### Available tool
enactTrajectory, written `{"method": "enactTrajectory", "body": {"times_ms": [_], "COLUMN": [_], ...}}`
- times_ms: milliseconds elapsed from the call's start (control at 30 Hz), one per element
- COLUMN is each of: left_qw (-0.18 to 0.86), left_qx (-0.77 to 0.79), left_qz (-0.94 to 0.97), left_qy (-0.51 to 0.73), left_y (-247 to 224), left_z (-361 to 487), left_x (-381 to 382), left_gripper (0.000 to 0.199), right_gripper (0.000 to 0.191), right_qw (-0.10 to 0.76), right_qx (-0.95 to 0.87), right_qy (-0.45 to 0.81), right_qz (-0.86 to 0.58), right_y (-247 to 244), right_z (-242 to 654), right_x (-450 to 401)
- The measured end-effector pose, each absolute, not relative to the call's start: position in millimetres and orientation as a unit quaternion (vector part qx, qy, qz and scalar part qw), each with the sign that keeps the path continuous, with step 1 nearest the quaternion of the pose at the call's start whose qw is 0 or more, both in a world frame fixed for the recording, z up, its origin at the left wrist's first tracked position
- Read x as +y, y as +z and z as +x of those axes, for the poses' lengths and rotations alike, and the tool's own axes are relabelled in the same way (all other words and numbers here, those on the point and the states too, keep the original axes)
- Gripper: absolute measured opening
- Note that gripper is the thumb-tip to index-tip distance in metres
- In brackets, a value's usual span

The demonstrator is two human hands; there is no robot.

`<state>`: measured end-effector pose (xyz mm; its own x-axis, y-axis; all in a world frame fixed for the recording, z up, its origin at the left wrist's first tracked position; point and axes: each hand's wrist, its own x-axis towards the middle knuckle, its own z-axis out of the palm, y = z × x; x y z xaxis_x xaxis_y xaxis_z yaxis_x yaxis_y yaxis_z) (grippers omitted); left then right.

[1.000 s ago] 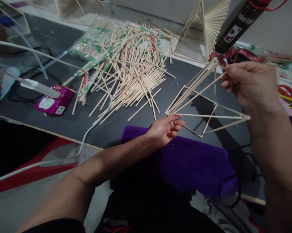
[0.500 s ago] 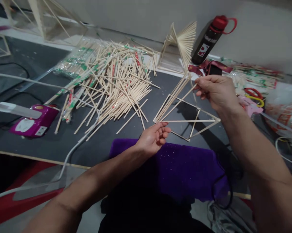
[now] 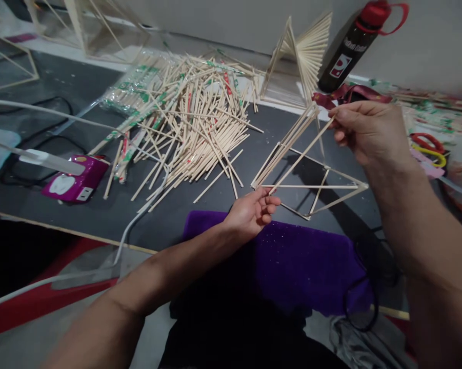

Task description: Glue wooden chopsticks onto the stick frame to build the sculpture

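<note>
My right hand [image 3: 375,130] pinches the upper end of a wooden chopstick [image 3: 302,155] between thumb and fingers. That chopstick slants down to the left, and its lower end meets the fingertips of my left hand [image 3: 252,212], whose fingers are curled around it. Just behind both hands stands an open frame of joined chopsticks [image 3: 311,186], with several sticks fanned up from its left corner. The left hand is close to that corner; whether it also touches the frame I cannot tell.
A heap of loose chopsticks [image 3: 211,136] lies left of the frame, beside wrapped ones [image 3: 133,87]. Further back stand a finished-looking twisted stick model [image 3: 311,54] and a dark bottle [image 3: 346,56]. A purple power block [image 3: 75,179], scissors [image 3: 433,146] and a purple cloth [image 3: 307,266] are also here.
The chopstick's lower end has come away from the frame's left corner to my left fingertips. The view has shifted, so everything sits a little differently in the picture.
</note>
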<state>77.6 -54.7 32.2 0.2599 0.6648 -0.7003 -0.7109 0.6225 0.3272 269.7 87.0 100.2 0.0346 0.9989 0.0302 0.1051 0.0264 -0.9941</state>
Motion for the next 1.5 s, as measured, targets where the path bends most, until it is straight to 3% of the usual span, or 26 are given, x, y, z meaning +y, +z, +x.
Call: {"method": "enactTrajectory", "body": {"times_ms": [800,1067,1500], "left_qw": [0.79,0.785,0.776], "left_qx": [0.399,0.424,0.446], "left_qz": [-0.049,-0.026,-0.022], "left_qy": [0.464,0.451,0.445], "left_y": [28,31,36], "left_z": [81,82,84], "left_x": [-54,-52,-51], "left_gripper": [0.029,0.023,0.03], "right_gripper": [0.022,0.02,0.023], "right_qw": [0.524,0.522,0.496], "right_qx": [-0.543,-0.537,-0.536], "right_qy": [0.43,0.44,0.452], "right_qz": [-0.495,-0.495,-0.512], "right_y": [87,84,89], "right_z": [263,265,263], "right_x": [89,89,86]}}
